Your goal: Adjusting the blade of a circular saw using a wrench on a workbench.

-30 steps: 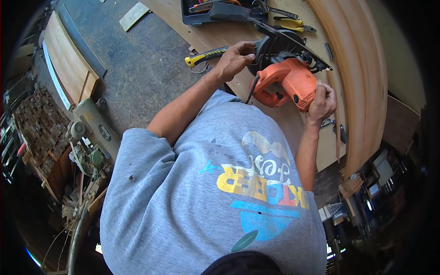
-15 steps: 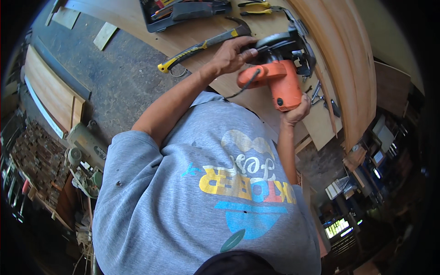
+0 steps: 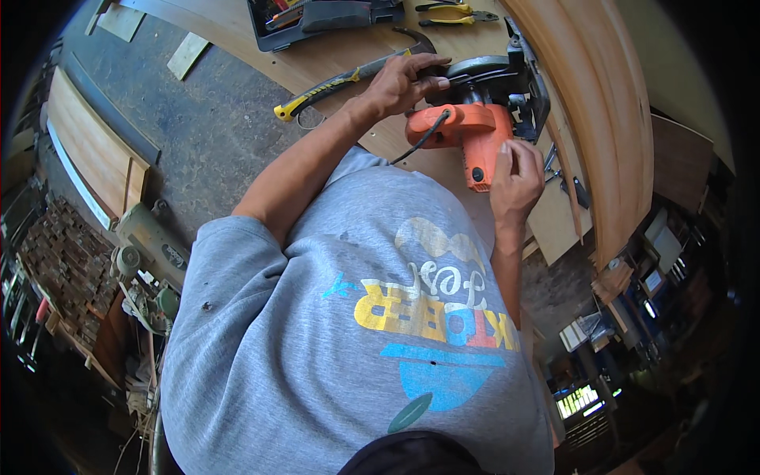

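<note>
An orange circular saw (image 3: 487,134) lies on the wooden workbench (image 3: 261,43) with its dark blade guard toward the far side and a cord trailing toward me. My left hand (image 3: 400,87) is closed on the guard. My right hand (image 3: 516,178) has curled fingers at the right side of the motor housing; whether they hold anything is unclear. Left of the saw lies a yellow and black hammer (image 3: 310,99). Yellow-handled pliers (image 3: 447,14) and an open toolbox (image 3: 321,20) sit beyond it. Small metal tools (image 3: 566,182) lie to its right.
Curved wooden boards (image 3: 598,87) run along the bench's right side. Wood panels (image 3: 91,142), a green-grey machine (image 3: 150,245) and a pile of wood blocks (image 3: 63,261) stand on the left over the concrete floor (image 3: 206,134). My shirt fills the lower middle.
The saw has turned from a slanted position to lie with its guard upward in view. My right hand has shifted from beneath the motor's end to its side, with the fingers curling.
</note>
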Demonstrator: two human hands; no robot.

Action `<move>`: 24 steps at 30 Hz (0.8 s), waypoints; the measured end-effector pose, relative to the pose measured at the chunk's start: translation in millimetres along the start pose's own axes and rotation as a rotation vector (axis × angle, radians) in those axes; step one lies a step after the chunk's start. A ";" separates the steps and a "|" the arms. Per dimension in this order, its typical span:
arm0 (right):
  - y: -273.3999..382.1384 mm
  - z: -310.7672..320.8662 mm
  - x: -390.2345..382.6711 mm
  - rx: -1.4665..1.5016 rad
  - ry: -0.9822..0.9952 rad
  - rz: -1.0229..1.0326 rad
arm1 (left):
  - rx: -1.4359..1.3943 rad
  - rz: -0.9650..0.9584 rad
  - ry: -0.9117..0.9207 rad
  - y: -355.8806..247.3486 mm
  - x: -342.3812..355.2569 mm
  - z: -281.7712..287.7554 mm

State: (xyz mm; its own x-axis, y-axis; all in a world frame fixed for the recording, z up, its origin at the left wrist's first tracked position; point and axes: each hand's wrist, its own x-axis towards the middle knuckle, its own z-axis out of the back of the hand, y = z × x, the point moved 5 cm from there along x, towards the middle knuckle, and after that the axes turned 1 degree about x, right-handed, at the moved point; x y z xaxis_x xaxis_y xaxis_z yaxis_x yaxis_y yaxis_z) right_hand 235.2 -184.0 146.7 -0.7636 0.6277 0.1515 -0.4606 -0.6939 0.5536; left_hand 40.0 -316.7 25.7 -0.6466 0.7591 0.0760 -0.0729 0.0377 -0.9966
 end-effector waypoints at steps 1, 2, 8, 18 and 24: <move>5.9 -1.5 10.8 0.002 0.041 0.013 | 0.036 0.004 0.007 -7.6 3.7 -4.0; 11.8 -3.6 21.8 0.006 0.084 0.027 | 0.073 0.008 0.014 -15.1 7.2 -7.3; 19.5 -17.9 76.5 -0.055 0.352 -0.015 | 0.162 0.056 0.030 -34.6 15.1 -17.4; 1.6 -41.8 104.9 -0.097 0.633 -0.083 | 0.075 0.119 0.055 -27.2 6.4 -17.9; 3.4 -52.0 110.7 -0.208 0.596 -0.063 | 0.079 0.116 0.051 -15.4 10.9 -16.8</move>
State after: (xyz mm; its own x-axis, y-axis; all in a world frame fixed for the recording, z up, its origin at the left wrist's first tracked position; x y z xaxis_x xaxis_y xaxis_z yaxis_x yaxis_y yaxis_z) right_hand 125.6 -135.2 122.8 -0.8256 0.4067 -0.3911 -0.5452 -0.7537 0.3671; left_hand 46.8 -298.1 41.3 -0.6149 0.7875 -0.0429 -0.0608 -0.1016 -0.9930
